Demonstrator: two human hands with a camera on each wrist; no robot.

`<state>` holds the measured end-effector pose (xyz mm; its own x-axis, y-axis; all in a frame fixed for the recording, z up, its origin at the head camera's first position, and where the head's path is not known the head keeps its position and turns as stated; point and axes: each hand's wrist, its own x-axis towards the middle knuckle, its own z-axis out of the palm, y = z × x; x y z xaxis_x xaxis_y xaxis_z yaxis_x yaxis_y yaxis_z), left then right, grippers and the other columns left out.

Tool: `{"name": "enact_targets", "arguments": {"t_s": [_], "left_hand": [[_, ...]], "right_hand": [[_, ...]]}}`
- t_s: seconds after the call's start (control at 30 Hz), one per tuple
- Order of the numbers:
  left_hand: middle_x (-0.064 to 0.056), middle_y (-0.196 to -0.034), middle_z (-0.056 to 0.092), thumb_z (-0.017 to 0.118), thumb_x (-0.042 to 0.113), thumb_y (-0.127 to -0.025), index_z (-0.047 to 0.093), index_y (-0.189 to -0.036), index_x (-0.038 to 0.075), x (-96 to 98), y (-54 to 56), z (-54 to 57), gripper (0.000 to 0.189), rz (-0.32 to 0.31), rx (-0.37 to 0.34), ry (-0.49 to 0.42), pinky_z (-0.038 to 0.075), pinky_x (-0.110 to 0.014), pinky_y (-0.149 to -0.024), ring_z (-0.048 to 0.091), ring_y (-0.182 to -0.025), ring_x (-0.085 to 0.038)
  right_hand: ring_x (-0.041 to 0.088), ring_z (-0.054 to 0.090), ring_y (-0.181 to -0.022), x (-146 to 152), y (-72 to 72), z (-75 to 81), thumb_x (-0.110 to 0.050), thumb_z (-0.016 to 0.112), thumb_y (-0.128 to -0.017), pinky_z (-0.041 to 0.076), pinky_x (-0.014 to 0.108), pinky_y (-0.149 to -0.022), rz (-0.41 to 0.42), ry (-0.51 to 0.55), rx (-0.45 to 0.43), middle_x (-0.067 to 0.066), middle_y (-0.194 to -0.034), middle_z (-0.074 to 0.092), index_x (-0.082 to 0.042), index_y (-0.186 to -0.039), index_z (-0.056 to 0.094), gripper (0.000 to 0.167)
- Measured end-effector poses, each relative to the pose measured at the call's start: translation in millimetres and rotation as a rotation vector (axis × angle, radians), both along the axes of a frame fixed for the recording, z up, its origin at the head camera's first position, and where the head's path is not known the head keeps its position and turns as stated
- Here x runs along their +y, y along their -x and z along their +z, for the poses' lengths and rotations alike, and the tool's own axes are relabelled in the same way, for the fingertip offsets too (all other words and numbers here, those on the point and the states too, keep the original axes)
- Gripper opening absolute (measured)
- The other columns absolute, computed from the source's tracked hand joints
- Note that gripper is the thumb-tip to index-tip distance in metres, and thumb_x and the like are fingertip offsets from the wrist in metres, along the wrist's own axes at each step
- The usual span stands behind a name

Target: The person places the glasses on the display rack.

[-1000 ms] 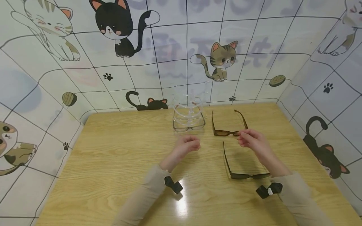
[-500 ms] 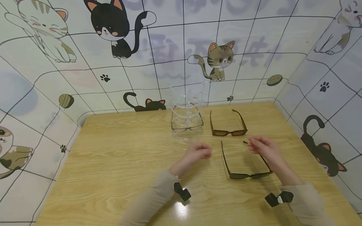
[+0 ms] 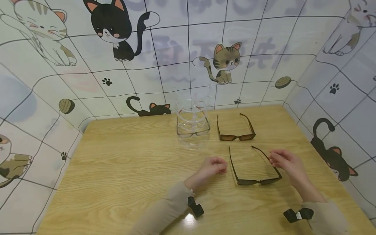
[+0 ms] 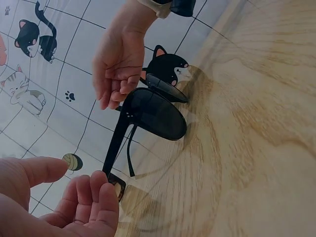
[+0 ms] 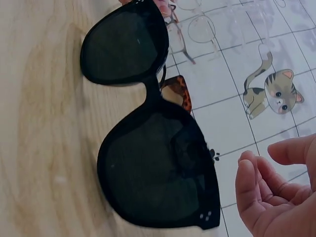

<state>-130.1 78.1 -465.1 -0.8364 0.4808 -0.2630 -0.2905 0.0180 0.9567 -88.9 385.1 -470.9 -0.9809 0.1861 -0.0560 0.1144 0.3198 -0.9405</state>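
Black sunglasses point(image 3: 246, 182) rest on the wooden table, lenses toward the person and temples unfolded toward the back. My left hand point(image 3: 213, 167) hovers just left of their left temple, thumb apart from loosely bent fingers. By the right temple is my right hand point(image 3: 288, 162); in the right wrist view a gap shows between its thumb and fingers point(image 5: 247, 185), with nothing in it. Dark lenses point(image 5: 153, 168) fill much of that view. Behind lie brown sunglasses point(image 3: 230, 138), also unfolded, apart from both hands.
A clear display stand point(image 3: 194, 115) at the back of the table point(image 3: 117, 169) bears thin-framed eyeglasses point(image 3: 192, 134); its see-through tiers are hard to separate. A cat-printed wall covering point(image 3: 176, 39) encloses the back and sides.
My right hand has come away from beside the brown sunglasses, toward the front right, to the black pair's right temple. My left hand has moved right and nearer, from before the stand.
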Motion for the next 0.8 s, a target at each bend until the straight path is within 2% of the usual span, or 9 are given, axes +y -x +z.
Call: {"name": "enact_targets", "arguments": {"t_s": [0.07,0.13,0.27,0.33,0.43,0.6,0.73,0.8], "left_hand": [[-0.025,-0.094,0.065,0.062,0.005,-0.088,0.062,-0.101,-0.009,1.0,-0.7,-0.2,0.019,0.008,-0.003,0.012,0.056,-0.034,-0.074,0.064,-0.072,-0.014],[-0.024,-0.093,0.065,0.062,0.005,-0.088,0.062,-0.101,-0.008,2.3,-0.6,-1.4,0.019,0.011,-0.013,0.009,0.055,-0.035,-0.074,0.064,-0.072,-0.015],[-0.019,-0.088,0.066,0.063,0.004,-0.087,0.062,-0.100,-0.007,6.2,-1.0,-5.3,0.017,-0.005,-0.033,0.009,0.056,-0.033,-0.073,0.064,-0.072,-0.015],[-0.015,-0.084,0.067,0.063,0.003,-0.086,0.062,-0.100,-0.007,9.1,-1.8,-7.7,0.017,-0.020,-0.052,0.001,0.056,-0.032,-0.072,0.065,-0.072,-0.017],[-0.012,-0.081,0.066,0.064,0.001,-0.085,0.061,-0.099,-0.007,13.9,-4.1,-10.6,0.016,-0.039,-0.074,-0.011,0.056,-0.033,-0.071,0.067,-0.075,-0.023],[-0.014,-0.081,0.066,0.064,0.000,-0.084,0.059,-0.097,-0.006,21.7,-8.6,-13.5,0.015,-0.029,-0.112,-0.028,0.057,-0.035,-0.070,0.068,-0.078,-0.030],[-0.013,-0.078,0.066,0.065,0.000,-0.084,0.058,-0.093,-0.004,26.5,-9.8,-15.2,0.012,-0.036,-0.125,-0.019,0.057,-0.034,-0.067,0.068,-0.073,-0.026],[-0.010,-0.076,0.066,0.064,0.000,-0.085,0.058,-0.092,-0.004,28.1,-9.6,-15.8,0.010,-0.048,-0.129,-0.012,0.057,-0.032,-0.065,0.067,-0.068,-0.021]], "right_hand": [[0.005,0.063,-0.081,15,0.8,-20.8,-0.039,0.059,-0.092,0.054,0.021,-0.067,-0.030,-0.018,0.003,-0.009,-0.094,0.066,0.000,-0.118,0.057,0.047],[0.004,0.063,-0.081,25,-0.8,-34.3,-0.045,0.060,-0.089,0.054,0.021,-0.067,-0.061,-0.035,0.006,-0.010,-0.095,0.065,-0.001,-0.117,0.057,0.053],[0.001,0.062,-0.081,34,-10.3,-38.9,-0.051,0.059,-0.087,0.053,0.019,-0.066,-0.046,-0.076,-0.008,-0.013,-0.095,0.063,0.002,-0.117,0.055,0.061],[0.000,0.061,-0.081,34,-15.9,-34.5,-0.051,0.059,-0.087,0.053,0.018,-0.066,-0.025,-0.089,-0.033,-0.014,-0.095,0.062,0.002,-0.117,0.054,0.062],[-0.002,0.060,-0.082,31,-23.3,-23.6,-0.045,0.060,-0.089,0.053,0.019,-0.066,-0.004,-0.109,-0.083,-0.014,-0.096,0.062,0.002,-0.116,0.056,0.054],[0.000,0.059,-0.080,20,-33.5,-1.2,-0.034,0.060,-0.092,0.053,0.024,-0.064,0.035,-0.122,-0.172,-0.014,-0.093,0.063,0.003,-0.114,0.058,0.043],[0.004,0.058,-0.072,5,-40.6,17.1,-0.032,0.058,-0.094,0.052,0.025,-0.062,0.035,-0.182,-0.213,-0.013,-0.086,0.061,0.009,-0.115,0.056,0.046],[0.008,0.057,-0.069,-1,-42.9,23.7,-0.030,0.057,-0.094,0.051,0.027,-0.061,0.032,-0.205,-0.221,-0.008,-0.083,0.061,0.013,-0.115,0.055,0.048]]}}
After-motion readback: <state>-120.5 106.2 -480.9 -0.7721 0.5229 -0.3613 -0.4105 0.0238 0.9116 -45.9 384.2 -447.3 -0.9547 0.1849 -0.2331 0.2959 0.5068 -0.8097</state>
